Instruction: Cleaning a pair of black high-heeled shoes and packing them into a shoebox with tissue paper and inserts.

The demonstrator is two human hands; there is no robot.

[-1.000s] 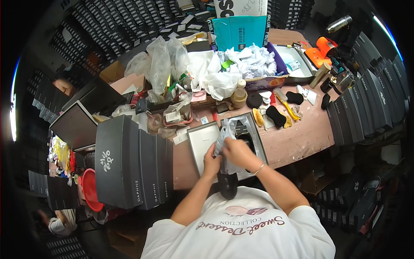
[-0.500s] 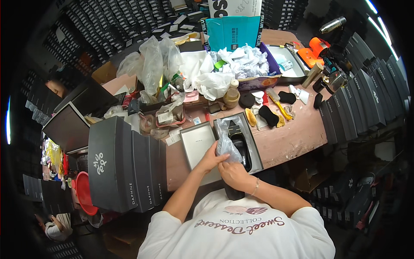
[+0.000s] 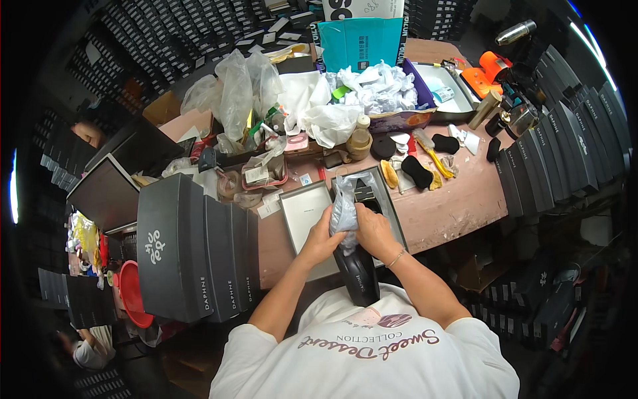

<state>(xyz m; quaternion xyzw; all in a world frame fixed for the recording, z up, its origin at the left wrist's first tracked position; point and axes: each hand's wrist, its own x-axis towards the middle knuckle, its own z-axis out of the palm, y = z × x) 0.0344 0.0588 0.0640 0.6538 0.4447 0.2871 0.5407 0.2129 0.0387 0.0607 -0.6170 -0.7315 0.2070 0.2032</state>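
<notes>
My left hand (image 3: pixel 323 237) and my right hand (image 3: pixel 374 229) both grip a clear plastic bag (image 3: pixel 344 206) around the top of a black shoe (image 3: pixel 357 274), which points toward my chest. They work over an open grey shoebox (image 3: pixel 392 206) and its light lid (image 3: pixel 303 219) on the brown table (image 3: pixel 452 209). A thin bracelet circles my right wrist.
A row of upright dark shoeboxes (image 3: pixel 193 246) stands left of the lid. Crumpled white paper (image 3: pixel 372 90), plastic bags (image 3: pixel 236 93), a teal box (image 3: pixel 362 43), an orange tool (image 3: pixel 488 70) and small black pads (image 3: pixel 415 169) crowd the far table. More dark boxes (image 3: pixel 565 153) line the right.
The shoe and bag have come from the box toward my chest. Both hands have closed in on the bag at the shoe's top.
</notes>
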